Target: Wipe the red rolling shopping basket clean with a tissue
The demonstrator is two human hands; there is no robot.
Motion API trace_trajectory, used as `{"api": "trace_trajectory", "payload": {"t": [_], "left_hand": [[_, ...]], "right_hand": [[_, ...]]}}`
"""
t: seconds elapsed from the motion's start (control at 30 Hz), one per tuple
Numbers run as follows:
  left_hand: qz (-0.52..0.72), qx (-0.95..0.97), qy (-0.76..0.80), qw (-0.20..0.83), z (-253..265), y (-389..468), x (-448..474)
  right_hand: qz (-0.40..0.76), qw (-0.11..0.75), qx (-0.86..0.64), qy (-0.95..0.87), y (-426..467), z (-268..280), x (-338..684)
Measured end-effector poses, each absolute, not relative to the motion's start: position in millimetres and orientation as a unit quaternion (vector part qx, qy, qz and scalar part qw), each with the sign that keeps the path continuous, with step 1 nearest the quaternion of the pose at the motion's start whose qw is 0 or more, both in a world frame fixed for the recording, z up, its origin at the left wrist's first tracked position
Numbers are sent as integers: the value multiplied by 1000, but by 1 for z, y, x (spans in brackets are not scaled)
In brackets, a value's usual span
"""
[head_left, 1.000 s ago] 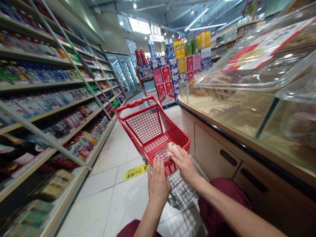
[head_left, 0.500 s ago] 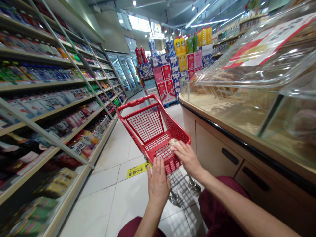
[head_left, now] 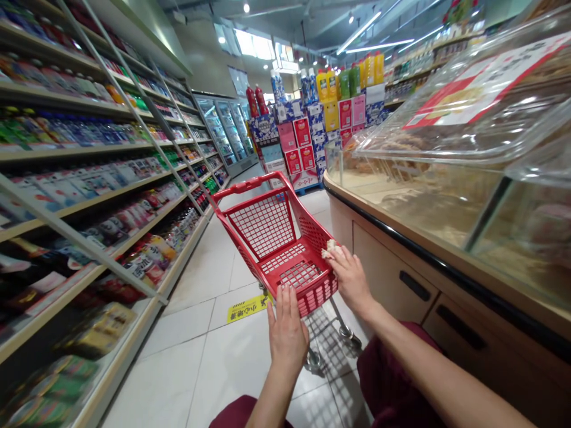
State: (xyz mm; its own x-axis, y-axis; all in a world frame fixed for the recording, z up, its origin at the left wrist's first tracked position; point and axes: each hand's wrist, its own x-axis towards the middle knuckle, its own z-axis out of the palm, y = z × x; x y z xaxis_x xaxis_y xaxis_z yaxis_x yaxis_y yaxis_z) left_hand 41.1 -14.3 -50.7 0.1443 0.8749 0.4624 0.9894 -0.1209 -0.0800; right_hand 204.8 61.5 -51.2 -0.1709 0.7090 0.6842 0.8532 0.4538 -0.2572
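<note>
A red shopping cart (head_left: 267, 226) stands in the aisle in front of me, its basket showing nothing inside. My left hand (head_left: 288, 327) lies against the near end of the basket, fingers stretched out and holding nothing. At the right rim of the basket is my right hand (head_left: 350, 273), its fingers closed over a crumpled whitish cloth (head_left: 331, 249). The cloth pokes out past the fingertips and touches the rim, or is very close to it. Part of it is hidden under the hand.
Drink shelves (head_left: 80, 148) line the left side. On the right runs a wooden counter (head_left: 379, 244) with glass panels and clear lids. Stacked drink boxes (head_left: 298, 142) stand beyond the cart. A yellow floor sticker (head_left: 247, 309) lies on the white tiles.
My right hand has slid with the cloth to the right, from the near right corner of the basket to its right rim. My left hand has hardly moved.
</note>
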Motion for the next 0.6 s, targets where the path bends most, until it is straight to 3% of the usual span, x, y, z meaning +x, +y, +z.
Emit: {"api": "trace_trajectory", "payload": {"t": [0.17,0.37,0.53,0.6], "left_hand": [[-152,-732,-637,186,-49,-15,41],[-162,-729,-638,189,-50,-15,42],[-168,-729,-634,195,-51,-13,42],[-162,-733,-632,191,-50,-13,41]], "right_hand": [[-101,397,-385,-827,54,-54,195],[-91,409,-496,-761,67,-49,207],[-90,397,-363,-839,49,-49,181],[-85,378,-376,-841,50,-48,182]]}}
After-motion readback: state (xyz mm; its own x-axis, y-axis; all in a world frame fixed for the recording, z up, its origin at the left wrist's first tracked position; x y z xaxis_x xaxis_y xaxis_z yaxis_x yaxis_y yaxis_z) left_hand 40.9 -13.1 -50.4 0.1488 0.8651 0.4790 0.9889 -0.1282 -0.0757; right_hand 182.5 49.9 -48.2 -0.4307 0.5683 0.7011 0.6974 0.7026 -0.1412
